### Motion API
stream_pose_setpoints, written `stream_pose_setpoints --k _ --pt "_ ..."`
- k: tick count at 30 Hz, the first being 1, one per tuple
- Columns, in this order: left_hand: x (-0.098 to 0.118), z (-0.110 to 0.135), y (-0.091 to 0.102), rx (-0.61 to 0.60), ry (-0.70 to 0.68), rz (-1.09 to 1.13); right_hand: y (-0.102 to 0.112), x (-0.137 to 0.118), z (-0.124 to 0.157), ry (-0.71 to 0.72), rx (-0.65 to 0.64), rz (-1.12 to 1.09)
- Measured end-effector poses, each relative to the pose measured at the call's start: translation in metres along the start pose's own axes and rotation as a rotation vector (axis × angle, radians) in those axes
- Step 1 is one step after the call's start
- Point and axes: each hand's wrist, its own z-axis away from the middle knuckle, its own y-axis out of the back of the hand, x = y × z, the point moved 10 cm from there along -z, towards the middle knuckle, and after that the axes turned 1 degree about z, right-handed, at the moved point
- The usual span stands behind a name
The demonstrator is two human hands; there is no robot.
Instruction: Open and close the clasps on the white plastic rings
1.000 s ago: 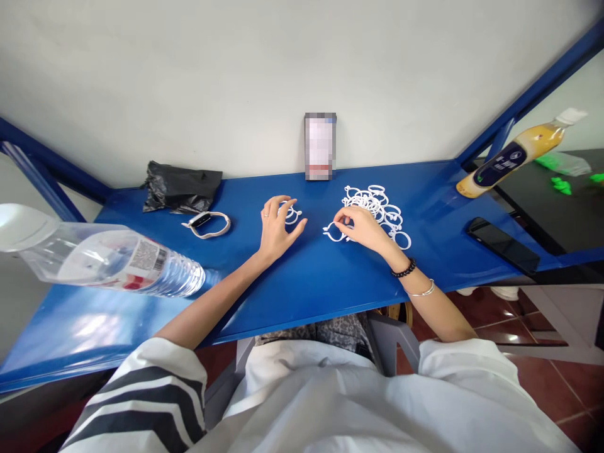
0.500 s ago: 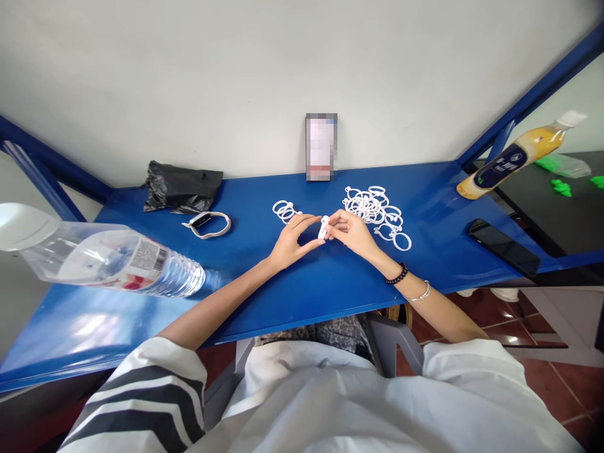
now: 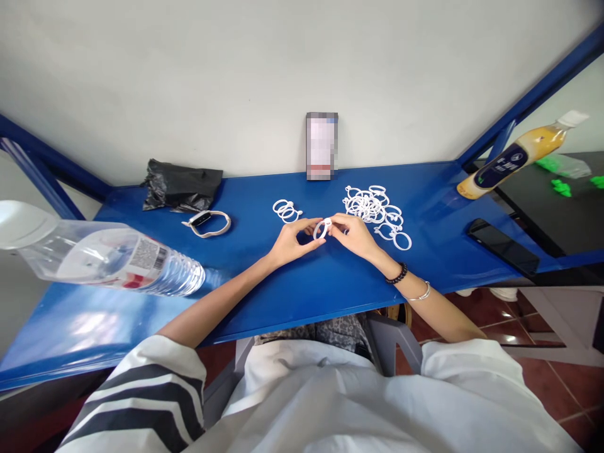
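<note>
Both my hands meet over the middle of the blue table, pinching one white plastic ring between them. My left hand grips its left side with thumb and fingers. My right hand pinches its right side. A heap of several white rings lies just right of my right hand. A small stack of rings lies behind my left hand.
A black bag and a wrist band with a watch lie at the back left. A big water bottle lies near left. A blurred box leans on the wall. A dark phone and a yellow drink bottle are right.
My left hand left the small ring stack and came to the middle. My right hand brought one ring from the heap, and both hands now hold it, turned to face me.
</note>
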Motion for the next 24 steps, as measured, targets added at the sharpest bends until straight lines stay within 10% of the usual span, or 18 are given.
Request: stream_pose_setpoints --k 24 --pt "-0.034 -0.002 0.000 -0.026 0.293 0.436 -0.013 0.027 0.005 -0.342 -0.053 -0.613"
